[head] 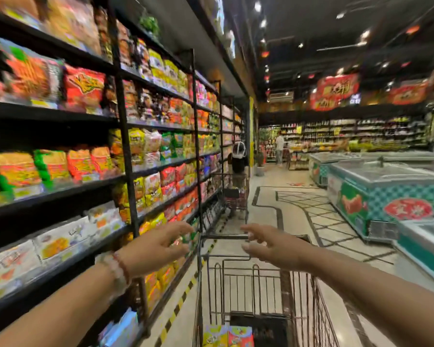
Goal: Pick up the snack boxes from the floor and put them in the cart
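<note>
Head view: left hand (pixel 158 242) and right hand (pixel 268 244) raised over cart (pixel 236 276), fingers spread, holding nothing, likely just freed of load. Two snack boxes (pixel 227 335) lie in cart's near end. No boxes visible on floor (pixel 296 211). Shelving (pixel 125 146) at left.

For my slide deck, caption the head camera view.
Both hands, left and right, open above a cart holding two snack boxes.

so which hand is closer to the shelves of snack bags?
Left. The left hand reaches out right beside the shelves, fingers spread. The right hand hovers above the cart, farther from them.
</note>
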`<state>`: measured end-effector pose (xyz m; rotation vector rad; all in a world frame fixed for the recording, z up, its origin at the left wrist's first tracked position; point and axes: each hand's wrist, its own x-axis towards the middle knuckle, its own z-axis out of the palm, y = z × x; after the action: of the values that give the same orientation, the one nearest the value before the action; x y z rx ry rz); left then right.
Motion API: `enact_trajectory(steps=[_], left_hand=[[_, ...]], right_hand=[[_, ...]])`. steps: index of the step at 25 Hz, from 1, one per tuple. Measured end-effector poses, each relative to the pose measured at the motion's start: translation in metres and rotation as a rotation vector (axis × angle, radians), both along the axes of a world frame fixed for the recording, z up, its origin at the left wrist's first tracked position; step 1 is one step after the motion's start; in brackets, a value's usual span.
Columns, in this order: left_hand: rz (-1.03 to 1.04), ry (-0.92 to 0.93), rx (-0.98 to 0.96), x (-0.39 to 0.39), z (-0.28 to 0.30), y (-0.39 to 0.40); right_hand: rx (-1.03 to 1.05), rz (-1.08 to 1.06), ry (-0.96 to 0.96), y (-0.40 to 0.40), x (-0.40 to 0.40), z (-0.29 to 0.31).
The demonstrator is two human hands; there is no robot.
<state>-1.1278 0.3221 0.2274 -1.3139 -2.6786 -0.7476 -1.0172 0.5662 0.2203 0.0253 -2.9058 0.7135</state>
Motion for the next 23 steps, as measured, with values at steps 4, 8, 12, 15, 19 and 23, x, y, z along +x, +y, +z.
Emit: enact_trajectory(steps=[4, 8, 12, 15, 19, 23], left_hand=[[0.014, 0.049, 0.021, 0.031, 0.029, -0.023], [0.091, 0.047, 0.066, 0.087, 0.042, -0.057], [0.255, 0.015, 0.071, 0.160, 0.040, -0.096], [0.407, -0.012, 0.119, 0.222, 0.031, -0.123], [0.646, -0.020, 0.049, 0.306, 0.027, -0.164], [0.845, 0.018, -0.022, 0.389, 0.033, -0.212]], right_hand=[[0.025, 0.085, 0.094, -0.019, 0.017, 0.032], [0.019, 0.192, 0.115, -0.038, 0.038, 0.042], [0.020, 0.374, 0.150, -0.059, 0.061, 0.044], [0.022, 0.495, 0.125, -0.079, 0.080, 0.037], [0.005, 0.659, 0.083, -0.125, 0.111, 0.034], [-0.051, 0.838, 0.080, -0.191, 0.138, 0.036]])
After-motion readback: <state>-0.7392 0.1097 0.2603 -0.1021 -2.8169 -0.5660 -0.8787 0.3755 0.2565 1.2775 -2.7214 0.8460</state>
